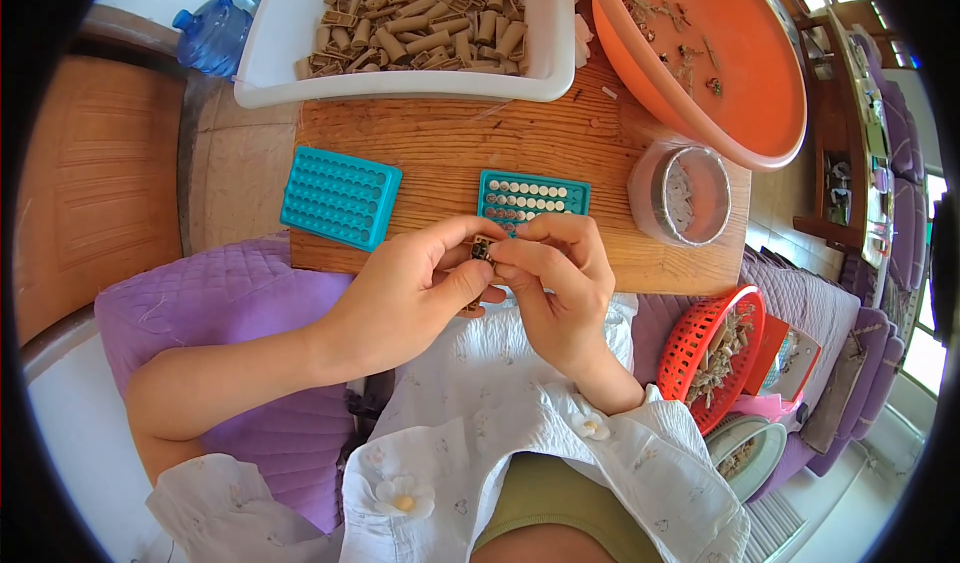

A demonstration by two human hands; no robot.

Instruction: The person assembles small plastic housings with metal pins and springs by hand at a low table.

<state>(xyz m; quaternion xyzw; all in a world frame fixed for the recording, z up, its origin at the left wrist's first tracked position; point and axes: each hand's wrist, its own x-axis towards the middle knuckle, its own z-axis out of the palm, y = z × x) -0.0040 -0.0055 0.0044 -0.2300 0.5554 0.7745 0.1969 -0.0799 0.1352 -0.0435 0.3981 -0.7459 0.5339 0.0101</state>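
Observation:
Over the table's near edge, my left hand (pixel 400 288) is closed around a small brown plastic housing (pixel 481 247) with dark parts inside. The thumb and fingers of my right hand (pixel 562 288) pinch at its right side; whether they also hold a tiny piece is hidden. Just beyond my fingers lies a teal tray (pixel 572 181) with rows of small round pieces, some white and some silvery. My hands cover its near part. Left of it is another teal tray (pixel 338 195) with rows of round hollows.
A white bin (pixel 400 87) of brown plastic parts stands at the far side of the wooden table (pixel 430 153). An orange basin (pixel 650 83) with small metal bits and a clear round tub (pixel 650 198) are at the right. A red basket (pixel 690 348) sits beside my right arm.

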